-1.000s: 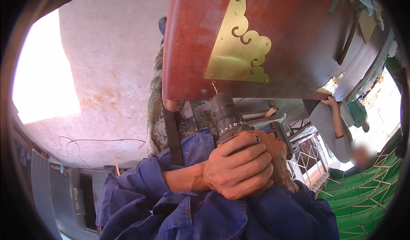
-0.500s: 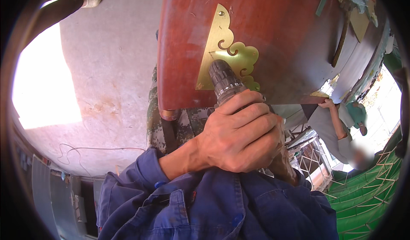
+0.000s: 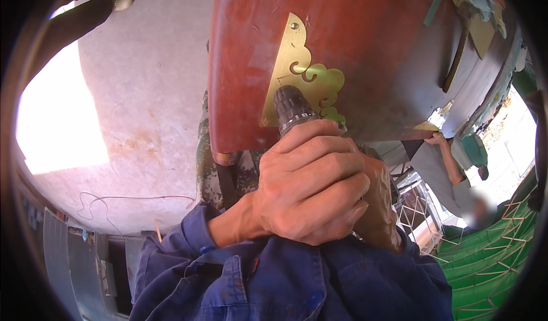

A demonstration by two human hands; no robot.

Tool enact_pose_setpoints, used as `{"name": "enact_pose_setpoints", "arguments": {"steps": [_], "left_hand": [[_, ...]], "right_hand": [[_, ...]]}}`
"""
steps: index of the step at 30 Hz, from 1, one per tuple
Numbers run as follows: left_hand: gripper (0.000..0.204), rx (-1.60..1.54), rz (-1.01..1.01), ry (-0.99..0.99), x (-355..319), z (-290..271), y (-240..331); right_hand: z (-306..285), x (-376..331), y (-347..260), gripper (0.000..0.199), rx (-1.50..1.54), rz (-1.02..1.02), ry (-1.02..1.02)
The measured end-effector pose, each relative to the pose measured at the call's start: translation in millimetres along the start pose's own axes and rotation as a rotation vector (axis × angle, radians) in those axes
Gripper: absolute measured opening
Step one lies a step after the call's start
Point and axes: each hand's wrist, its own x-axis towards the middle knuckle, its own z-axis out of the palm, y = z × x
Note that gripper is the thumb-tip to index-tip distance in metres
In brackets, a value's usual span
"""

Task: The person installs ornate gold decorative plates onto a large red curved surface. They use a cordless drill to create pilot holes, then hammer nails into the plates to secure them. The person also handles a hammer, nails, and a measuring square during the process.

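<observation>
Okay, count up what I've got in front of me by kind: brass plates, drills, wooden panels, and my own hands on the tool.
Brass plates: 1, the brass corner plate
Drills: 1, the power drill
Wooden panels: 1, the red-brown wooden panel
Hands on the drill: 2, left hand over right hand
Total: 5

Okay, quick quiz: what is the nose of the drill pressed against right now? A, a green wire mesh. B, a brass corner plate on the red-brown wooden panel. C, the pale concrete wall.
B: the drill sits on the brass corner plate of the red-brown wooden panel.
</observation>
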Motion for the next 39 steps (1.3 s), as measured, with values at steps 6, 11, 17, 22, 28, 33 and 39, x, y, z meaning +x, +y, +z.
{"name": "enact_pose_setpoints", "arguments": {"steps": [6,11,17,22,28,33,39], "left_hand": [[0.027,-0.044,-0.061,0.007,5.7,-7.2,4.3],[0.019,-0.036,-0.066,0.008,-2.7,-4.9,2.8],[0.018,-0.048,-0.074,0.007,1.3,-2.7,-0.2],[0.018,-0.05,-0.095,0.015,0.4,-0.4,-0.5],[0.019,-0.046,-0.097,-0.002,-0.3,-0.5,-4.1],[0.019,-0.045,-0.094,0.0,-1.3,-0.7,-7.0],[0.019,-0.051,-0.099,-0.016,-1.4,-3.2,-8.4]], "right_hand": [[1.3,-6.1,0.3,0.028,-0.108,0.095,-0.068],[13.2,-15.3,19.9,0.029,-0.016,0.125,-0.079],[-17.8,4.9,-15.3,0.028,-0.083,0.131,-0.102],[-16.7,5.7,-8.6,0.031,-0.118,0.101,-0.11],[-17.6,7.8,-6.0,0.034,-0.084,0.112,-0.137],[-17.7,12.2,-7.5,0.034,-0.09,0.097,-0.125],[10.5,-3.5,20.7,0.032,-0.056,0.083,-0.076]]}}
